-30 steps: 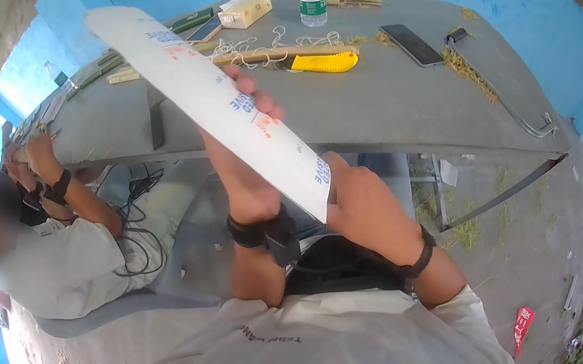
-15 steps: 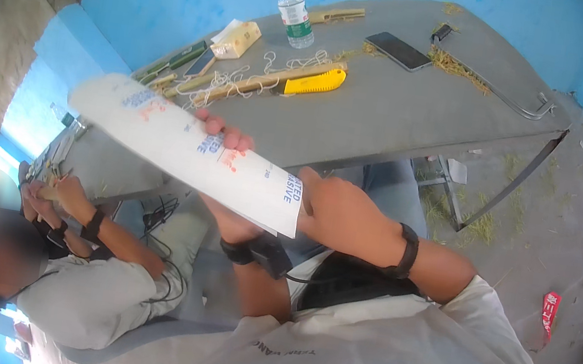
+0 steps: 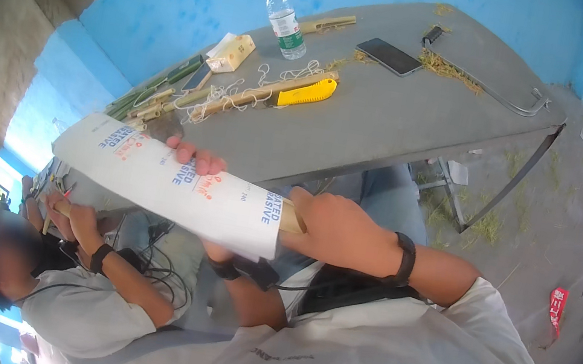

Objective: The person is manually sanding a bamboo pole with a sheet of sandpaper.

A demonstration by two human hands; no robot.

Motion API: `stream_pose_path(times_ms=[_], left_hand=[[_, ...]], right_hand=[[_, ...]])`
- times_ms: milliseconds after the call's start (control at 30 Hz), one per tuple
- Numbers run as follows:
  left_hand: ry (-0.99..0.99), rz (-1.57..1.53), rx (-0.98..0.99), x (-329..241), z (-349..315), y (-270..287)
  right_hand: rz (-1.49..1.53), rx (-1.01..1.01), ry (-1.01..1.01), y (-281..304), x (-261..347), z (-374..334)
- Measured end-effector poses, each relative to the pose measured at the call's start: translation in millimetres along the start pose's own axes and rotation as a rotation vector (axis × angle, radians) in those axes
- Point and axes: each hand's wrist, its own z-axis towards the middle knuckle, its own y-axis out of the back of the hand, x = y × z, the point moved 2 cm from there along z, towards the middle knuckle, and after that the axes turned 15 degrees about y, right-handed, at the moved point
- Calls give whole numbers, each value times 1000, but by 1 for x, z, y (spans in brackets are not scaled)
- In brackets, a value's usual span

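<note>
A: Where is your sandpaper sheet [image 3: 146, 182], and how are your fingers set?

B: It bows out in front of you, on the near side of the desk [image 3: 385, 121]. Your left hand [image 3: 201, 161] grips it from behind, fingers curled over the far edge onto the printed backing; your palm is hidden. Your right hand [image 3: 344, 236] closes round a bamboo strip [image 3: 292, 219] at the sheet's right end. How far that strip runs under the paper, you can't tell from this view.

A: What could go wrong for you?

B: A slack left grip could let the sheet slide or crease; a hard pull against its curve could tear it. The grit probably faces underneath, so it might scrape your hidden palm. The black cable [image 3: 296, 289] by your left wrist could snag.

A: And around you?

B: A co-worker [image 3: 91, 318] sits close on your left, crowding that side. Across the desk, white string [image 3: 234, 89] tangles over a bamboo stick [image 3: 264, 92] beside a yellow-handled utility knife [image 3: 307, 93].
</note>
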Motion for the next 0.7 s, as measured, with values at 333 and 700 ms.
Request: stream_pose_path(times_ms=[333,700], left_hand=[[87,-124,17,5,4,-4],[-8,-62,18,2,-12,-40]], right_hand=[[32,-8,-13,1,3,0],[-4,110,-16,4,1,-17]])
